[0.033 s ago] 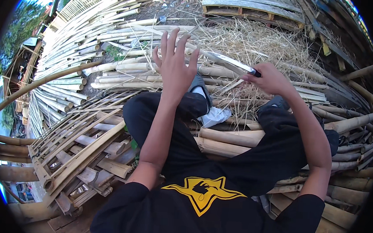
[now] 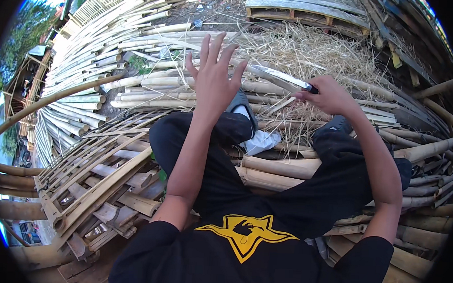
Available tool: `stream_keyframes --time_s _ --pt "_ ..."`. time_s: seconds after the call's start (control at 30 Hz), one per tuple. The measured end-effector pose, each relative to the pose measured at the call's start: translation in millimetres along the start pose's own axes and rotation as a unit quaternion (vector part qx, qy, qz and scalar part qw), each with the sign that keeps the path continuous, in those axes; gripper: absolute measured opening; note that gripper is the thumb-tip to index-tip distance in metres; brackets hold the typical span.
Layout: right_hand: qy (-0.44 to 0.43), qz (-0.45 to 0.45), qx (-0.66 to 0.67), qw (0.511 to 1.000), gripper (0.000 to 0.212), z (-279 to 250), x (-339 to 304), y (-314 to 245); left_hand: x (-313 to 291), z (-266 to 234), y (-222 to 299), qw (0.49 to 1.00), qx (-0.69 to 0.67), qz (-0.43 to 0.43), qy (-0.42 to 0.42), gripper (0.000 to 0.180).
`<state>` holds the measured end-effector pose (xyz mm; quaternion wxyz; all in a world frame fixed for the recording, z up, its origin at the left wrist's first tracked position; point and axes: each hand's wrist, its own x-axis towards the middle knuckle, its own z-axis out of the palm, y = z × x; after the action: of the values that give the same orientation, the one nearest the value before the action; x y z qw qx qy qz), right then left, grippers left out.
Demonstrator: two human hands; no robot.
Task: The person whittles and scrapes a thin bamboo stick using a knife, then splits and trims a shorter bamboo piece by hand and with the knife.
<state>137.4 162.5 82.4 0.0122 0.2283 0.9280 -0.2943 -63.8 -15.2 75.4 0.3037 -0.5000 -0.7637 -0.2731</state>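
My left hand (image 2: 212, 82) is raised in front of me with its fingers spread, and nothing is visible in it. In my right hand (image 2: 330, 96) is a knife (image 2: 286, 78), gripped by its dark handle. Its long pale blade points left toward my left hand, and the two stay apart. Beneath the blade, thin strips and curly bamboo shavings (image 2: 313, 51) lie over bamboo poles (image 2: 265, 87). Between my bent legs a white cloth or bag (image 2: 261, 143) lies beside a thick bamboo pole (image 2: 279, 166).
Many bamboo poles (image 2: 80, 100) lie stacked at the left. A split-bamboo rack (image 2: 107, 171) stands close to my left side. A curved pole (image 2: 54, 99) arches in from the left edge. At the back is a wooden pallet (image 2: 307, 15); boards (image 2: 400, 43) lean at the far right.
My left hand has shifted very slightly left, its fingers a little more curled. The knife blade has tilted a little in my right hand.
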Motion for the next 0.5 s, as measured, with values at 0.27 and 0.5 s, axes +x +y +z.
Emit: stream_keyframes --time_s 0.27,0.5 --pt "0.034 0.011 -0.057 0.998 0.039 -27 -13 11 37 -15 -12 0.912 -0.142 0.076 -0.377 0.036" --pt "0.092 -0.031 -0.08 0.992 0.045 -29 2 59 44 -23 2 0.784 -0.286 -0.025 -0.55 0.029"
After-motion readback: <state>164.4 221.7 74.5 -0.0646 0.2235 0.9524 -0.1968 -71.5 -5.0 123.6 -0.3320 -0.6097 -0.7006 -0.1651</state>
